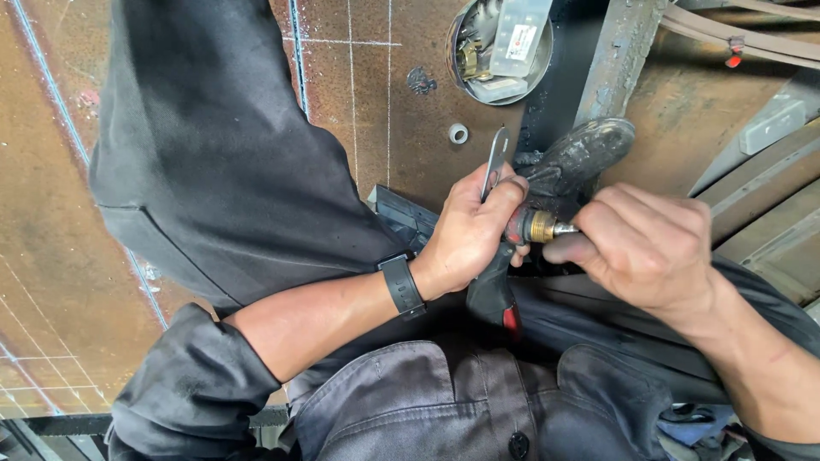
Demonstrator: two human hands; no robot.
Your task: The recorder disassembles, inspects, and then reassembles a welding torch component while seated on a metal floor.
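Observation:
My left hand (pixel 468 229) grips a black torch handle with a red trim (pixel 494 294) and also pinches a flat metal wrench (pixel 494 162) that sticks up between its fingers. A brass fitting with a small silver tip (pixel 543 227) projects from the torch head. My right hand (pixel 642 248) closes its fingers and thumb on that silver tip. Both hands work above my lap, and a black watch sits on my left wrist.
A round metal tin (pixel 465 75) with small parts and plastic boxes stands on the rusty steel plate (pixel 51 256) marked with chalk lines. A small metal ring (pixel 459 133) lies near it. My black boot (pixel 581 154) rests by a steel beam (pixel 619 51).

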